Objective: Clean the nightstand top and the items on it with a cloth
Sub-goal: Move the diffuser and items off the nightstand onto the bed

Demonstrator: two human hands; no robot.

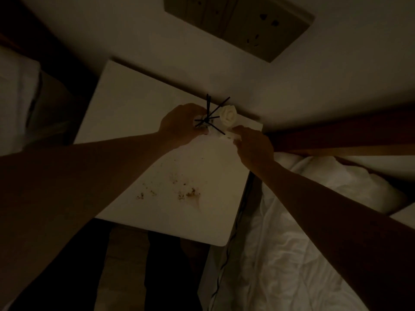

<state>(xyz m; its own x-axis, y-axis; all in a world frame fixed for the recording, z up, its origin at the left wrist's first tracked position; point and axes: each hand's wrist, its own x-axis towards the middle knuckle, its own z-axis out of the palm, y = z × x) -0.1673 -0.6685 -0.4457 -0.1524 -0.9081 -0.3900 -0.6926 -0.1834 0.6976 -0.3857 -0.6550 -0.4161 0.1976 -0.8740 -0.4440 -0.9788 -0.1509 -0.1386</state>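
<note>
Dim room. White counter (134, 113), brown crumbs and stain (190, 194) toward near edge, unwiped. At far right corner: left hand (182, 125) gripping reed diffuser (207, 118) to steady it; right hand (253, 147) pinching pale cloth (232, 135) beside white rose (228, 115), probably wiping.

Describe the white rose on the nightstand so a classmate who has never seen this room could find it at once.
Start at the white nightstand top between the two beds. Go to its far right corner by the wall, where both hands meet. The white rose sits there, pale and round-petalled, unlike the thin black reed sticks fanning out beside it.
</note>
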